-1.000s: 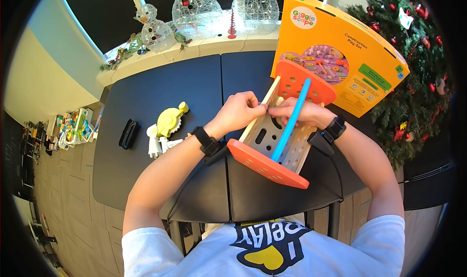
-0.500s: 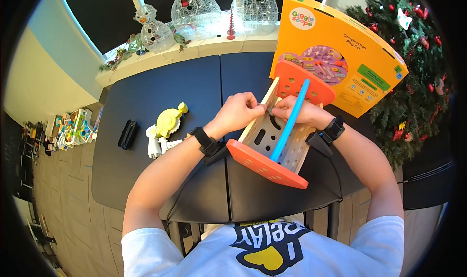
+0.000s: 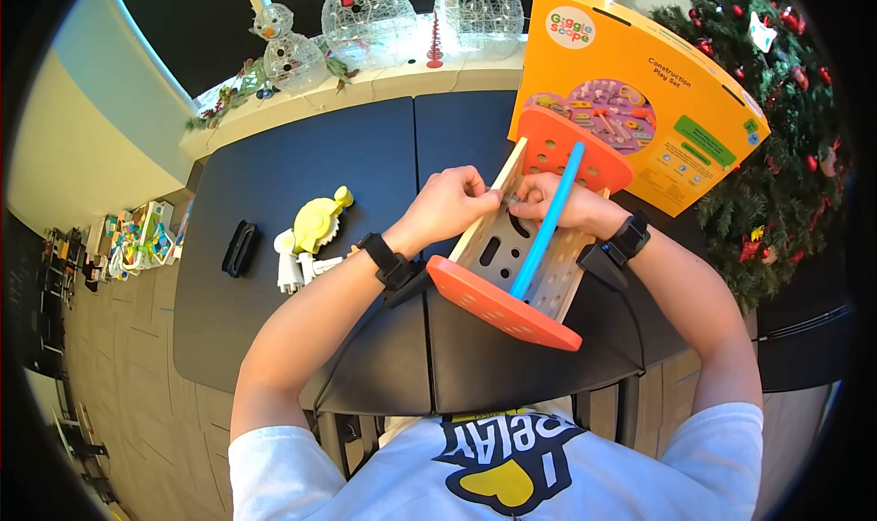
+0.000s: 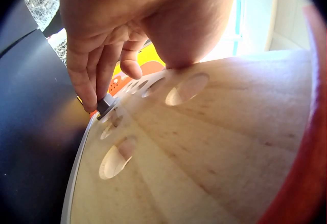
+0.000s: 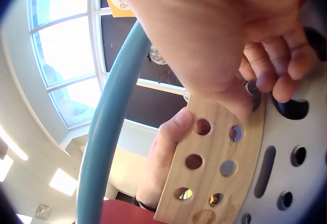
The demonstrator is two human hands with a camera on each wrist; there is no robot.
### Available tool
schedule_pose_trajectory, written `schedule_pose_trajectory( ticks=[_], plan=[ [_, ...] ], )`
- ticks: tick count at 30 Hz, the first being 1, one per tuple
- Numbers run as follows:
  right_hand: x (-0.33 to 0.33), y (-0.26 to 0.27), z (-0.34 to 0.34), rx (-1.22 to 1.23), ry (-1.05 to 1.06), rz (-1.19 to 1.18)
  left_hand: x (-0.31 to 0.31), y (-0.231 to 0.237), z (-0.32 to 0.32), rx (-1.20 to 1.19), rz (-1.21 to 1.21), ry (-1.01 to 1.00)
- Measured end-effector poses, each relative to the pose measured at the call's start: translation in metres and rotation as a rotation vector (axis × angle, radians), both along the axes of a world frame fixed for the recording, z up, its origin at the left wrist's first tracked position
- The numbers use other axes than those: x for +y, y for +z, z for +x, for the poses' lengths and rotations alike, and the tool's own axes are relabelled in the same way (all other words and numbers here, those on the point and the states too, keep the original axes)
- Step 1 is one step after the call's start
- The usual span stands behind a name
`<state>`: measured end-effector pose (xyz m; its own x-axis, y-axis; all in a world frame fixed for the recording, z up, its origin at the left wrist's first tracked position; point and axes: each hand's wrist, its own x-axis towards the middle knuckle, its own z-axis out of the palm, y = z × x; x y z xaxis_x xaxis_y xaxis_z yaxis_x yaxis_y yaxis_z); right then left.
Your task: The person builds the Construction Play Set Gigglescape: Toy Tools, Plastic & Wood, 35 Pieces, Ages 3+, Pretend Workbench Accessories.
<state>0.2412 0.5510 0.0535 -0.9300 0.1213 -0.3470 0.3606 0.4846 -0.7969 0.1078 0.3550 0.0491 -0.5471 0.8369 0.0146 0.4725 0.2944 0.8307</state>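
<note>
Left grip (image 4: pixel 120 27) pinches panel (image 4: pixel 199 132), grey block (image 4: pixel 106 104) at fingertips; right grip (image 5: pixel 214 35) pinches grey piece (image 5: pixel 251 89).

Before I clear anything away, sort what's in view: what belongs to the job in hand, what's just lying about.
In use, it seems:
toy toolbox with blue handle
grey piece at the left hand's fingers
small grey part at the right hand's fingers

Apparently idle:
yellow toy
white pieces
black case
orange box
</note>
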Motion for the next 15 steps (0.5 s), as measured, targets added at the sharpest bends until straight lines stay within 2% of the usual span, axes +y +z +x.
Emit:
schedule_pose_trajectory(
  ticks=[4,7,10,15],
  plan=[
    [0.007,-0.007,-0.004,-0.059,0.026,-0.070,0.000,-0.001,0.000,0.005,0.008,-0.003],
    [0.008,-0.009,-0.006,-0.161,-0.047,-0.114,0.001,-0.002,0.000,0.016,0.005,-0.008],
    [-0.001,0.002,-0.002,-0.155,-0.179,-0.319,0.000,-0.002,0.001,-0.001,0.002,-0.011],
    [0.003,-0.008,-0.001,-0.102,-0.073,-0.202,0.001,-0.004,0.001,0.002,0.018,-0.015]
  ],
)
